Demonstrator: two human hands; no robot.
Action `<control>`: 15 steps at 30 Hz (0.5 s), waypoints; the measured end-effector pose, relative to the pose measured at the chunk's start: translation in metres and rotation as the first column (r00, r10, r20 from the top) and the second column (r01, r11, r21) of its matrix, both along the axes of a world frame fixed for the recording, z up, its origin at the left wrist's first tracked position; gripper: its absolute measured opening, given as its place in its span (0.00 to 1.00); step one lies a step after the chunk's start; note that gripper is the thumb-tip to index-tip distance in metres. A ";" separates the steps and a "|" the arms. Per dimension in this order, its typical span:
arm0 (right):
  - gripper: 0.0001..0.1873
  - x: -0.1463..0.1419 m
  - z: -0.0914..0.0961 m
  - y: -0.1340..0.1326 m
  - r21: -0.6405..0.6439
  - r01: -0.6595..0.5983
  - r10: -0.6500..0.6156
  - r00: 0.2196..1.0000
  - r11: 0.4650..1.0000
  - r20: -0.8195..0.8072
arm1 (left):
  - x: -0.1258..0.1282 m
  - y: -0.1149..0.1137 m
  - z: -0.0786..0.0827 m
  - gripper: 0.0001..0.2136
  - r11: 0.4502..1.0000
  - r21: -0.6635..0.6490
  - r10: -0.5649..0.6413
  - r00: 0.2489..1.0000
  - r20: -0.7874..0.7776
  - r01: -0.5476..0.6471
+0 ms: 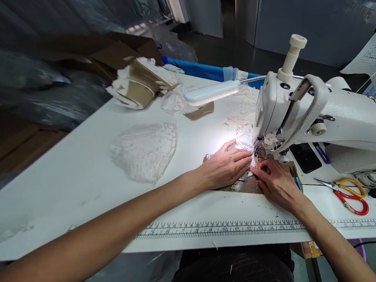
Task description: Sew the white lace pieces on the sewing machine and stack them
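My left hand lies flat on white lace fabric beside the needle area of a white sewing machine, fingers stretched toward the presser foot. Close by on the right, my right hand has its thumb and index finger at the lace's near edge, the other fingers curled. Whether the fabric is pinched between them is hard to make out. Brown tape-covered board shows beneath both hands. Blue-handled thread snips lie right beside my right hand. More lace trails away behind the needle.
A lace piece lies on the left of the table. Behind it sit a bundle with brown card and a white lamp. Scissors, a phone and a purple cutter are on the right. A printed ruler runs along the front edge.
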State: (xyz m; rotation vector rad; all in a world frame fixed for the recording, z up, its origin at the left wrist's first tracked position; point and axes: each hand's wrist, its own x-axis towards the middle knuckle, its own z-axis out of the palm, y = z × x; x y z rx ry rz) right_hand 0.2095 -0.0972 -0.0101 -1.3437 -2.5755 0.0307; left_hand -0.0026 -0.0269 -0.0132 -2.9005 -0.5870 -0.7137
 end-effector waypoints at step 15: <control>0.19 0.001 -0.004 0.001 0.022 0.015 -0.013 0.996 1.000 -0.087 | -0.002 0.000 -0.002 0.15 0.995 -0.099 0.020 1.000 0.014 -0.018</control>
